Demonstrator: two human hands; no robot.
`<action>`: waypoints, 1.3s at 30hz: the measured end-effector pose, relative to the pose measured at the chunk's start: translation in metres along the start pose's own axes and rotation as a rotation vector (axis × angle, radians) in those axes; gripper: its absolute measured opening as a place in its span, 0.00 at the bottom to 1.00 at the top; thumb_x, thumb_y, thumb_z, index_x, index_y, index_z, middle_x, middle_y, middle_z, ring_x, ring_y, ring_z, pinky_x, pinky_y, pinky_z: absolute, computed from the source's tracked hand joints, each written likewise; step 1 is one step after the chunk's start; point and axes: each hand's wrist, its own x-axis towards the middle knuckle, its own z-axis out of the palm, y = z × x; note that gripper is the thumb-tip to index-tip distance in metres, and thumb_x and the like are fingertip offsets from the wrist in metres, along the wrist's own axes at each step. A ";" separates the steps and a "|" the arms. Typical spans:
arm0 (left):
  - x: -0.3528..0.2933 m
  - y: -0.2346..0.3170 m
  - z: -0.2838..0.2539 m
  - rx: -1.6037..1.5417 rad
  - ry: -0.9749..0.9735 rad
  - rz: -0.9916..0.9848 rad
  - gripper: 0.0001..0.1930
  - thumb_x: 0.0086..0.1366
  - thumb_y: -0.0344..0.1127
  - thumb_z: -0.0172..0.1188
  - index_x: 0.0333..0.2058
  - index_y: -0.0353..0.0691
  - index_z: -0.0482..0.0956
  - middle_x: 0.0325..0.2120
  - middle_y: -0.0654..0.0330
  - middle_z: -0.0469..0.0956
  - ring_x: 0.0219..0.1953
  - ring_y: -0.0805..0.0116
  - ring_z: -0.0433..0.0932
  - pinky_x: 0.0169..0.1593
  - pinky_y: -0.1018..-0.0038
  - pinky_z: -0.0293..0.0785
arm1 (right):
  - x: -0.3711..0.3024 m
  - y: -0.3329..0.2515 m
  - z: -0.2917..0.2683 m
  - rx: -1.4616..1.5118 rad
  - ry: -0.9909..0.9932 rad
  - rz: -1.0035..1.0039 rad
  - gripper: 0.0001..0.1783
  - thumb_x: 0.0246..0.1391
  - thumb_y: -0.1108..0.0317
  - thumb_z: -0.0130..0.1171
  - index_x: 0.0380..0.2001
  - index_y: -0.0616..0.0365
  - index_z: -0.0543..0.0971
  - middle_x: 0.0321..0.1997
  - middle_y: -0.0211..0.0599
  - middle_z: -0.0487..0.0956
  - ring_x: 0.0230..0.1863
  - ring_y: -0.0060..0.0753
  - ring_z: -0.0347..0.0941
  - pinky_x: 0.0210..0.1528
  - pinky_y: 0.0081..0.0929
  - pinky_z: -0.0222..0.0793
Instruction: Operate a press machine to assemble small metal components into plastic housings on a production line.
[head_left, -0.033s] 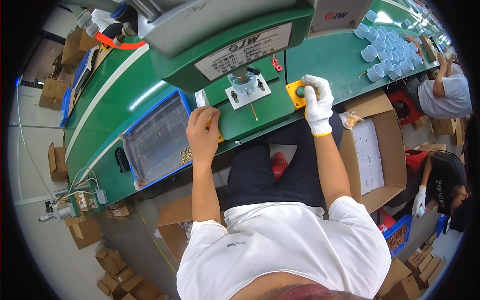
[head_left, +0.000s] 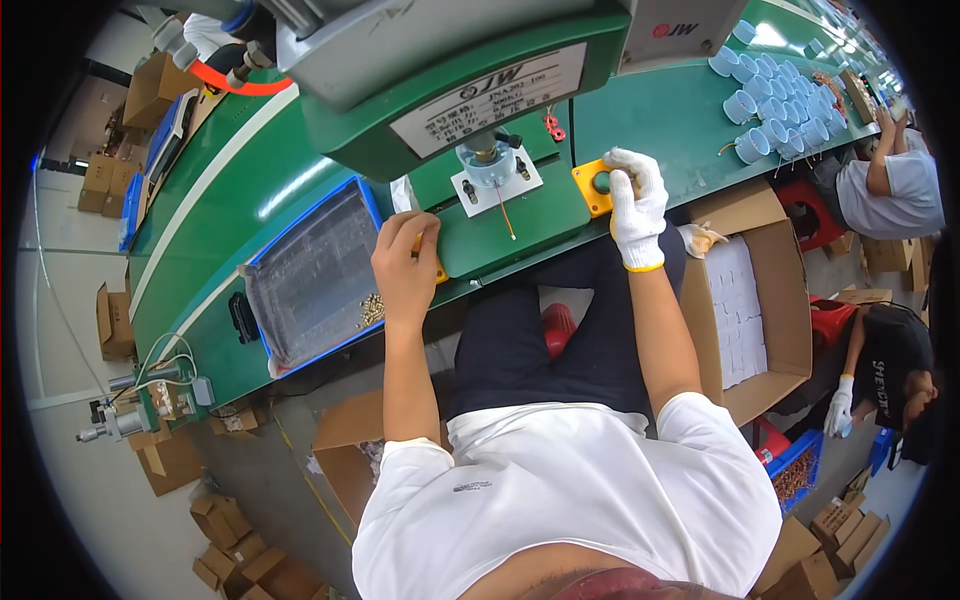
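My bare left hand point(head_left: 405, 262) is curled over a yellow push-button box point(head_left: 440, 272) at the green bench's front edge, its button hidden under the fingers. To the right, my right hand point(head_left: 638, 205), in a white knit glove, is closed at a second yellow push-button box point(head_left: 592, 190), the thumb by its green button point(head_left: 601, 183). Between them, a clear plastic cup point(head_left: 488, 168) sits on a white fixture plate point(head_left: 500, 188) beneath the green press head point(head_left: 450, 95). From the cup a thin red wire point(head_left: 507, 218) trails toward me. Neither hand touches the cup.
A blue-rimmed tray point(head_left: 320, 275) with small brass parts point(head_left: 371, 311) lies left of my left hand. Several light-blue cups point(head_left: 775, 100) stand at the bench's right. A carton of white pieces point(head_left: 738, 310) is by my right side. Co-workers point(head_left: 885, 180) sit farther right.
My hands and the cup stay in place. At the far right, a co-worker's gloved hand has shifted slightly.
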 end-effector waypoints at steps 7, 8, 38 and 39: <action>-0.005 0.005 -0.004 0.023 0.002 -0.011 0.08 0.66 0.27 0.76 0.43 0.35 0.90 0.37 0.55 0.88 0.37 0.58 0.87 0.45 0.69 0.81 | 0.000 0.000 0.000 0.078 0.004 0.075 0.15 0.73 0.77 0.57 0.59 0.67 0.80 0.56 0.45 0.86 0.58 0.33 0.83 0.67 0.32 0.76; -0.006 0.006 -0.003 0.007 -0.018 -0.021 0.07 0.66 0.27 0.76 0.42 0.34 0.90 0.37 0.56 0.88 0.37 0.61 0.87 0.45 0.70 0.80 | 0.001 0.001 0.000 0.068 0.005 0.077 0.15 0.73 0.78 0.57 0.59 0.67 0.80 0.56 0.44 0.86 0.58 0.32 0.83 0.67 0.32 0.76; 0.147 0.060 0.003 0.043 -0.586 -0.094 0.17 0.63 0.39 0.79 0.45 0.34 0.91 0.34 0.58 0.90 0.36 0.70 0.83 0.43 0.69 0.80 | 0.005 0.000 0.003 0.070 0.029 0.064 0.11 0.69 0.78 0.60 0.52 0.66 0.83 0.51 0.43 0.87 0.51 0.33 0.85 0.60 0.32 0.80; 0.145 0.062 0.001 -0.002 -0.560 -0.069 0.17 0.63 0.39 0.79 0.46 0.35 0.91 0.35 0.57 0.90 0.37 0.69 0.84 0.44 0.69 0.81 | 0.004 -0.001 0.003 0.086 0.049 0.071 0.11 0.68 0.79 0.61 0.51 0.65 0.84 0.51 0.44 0.87 0.52 0.35 0.85 0.60 0.33 0.80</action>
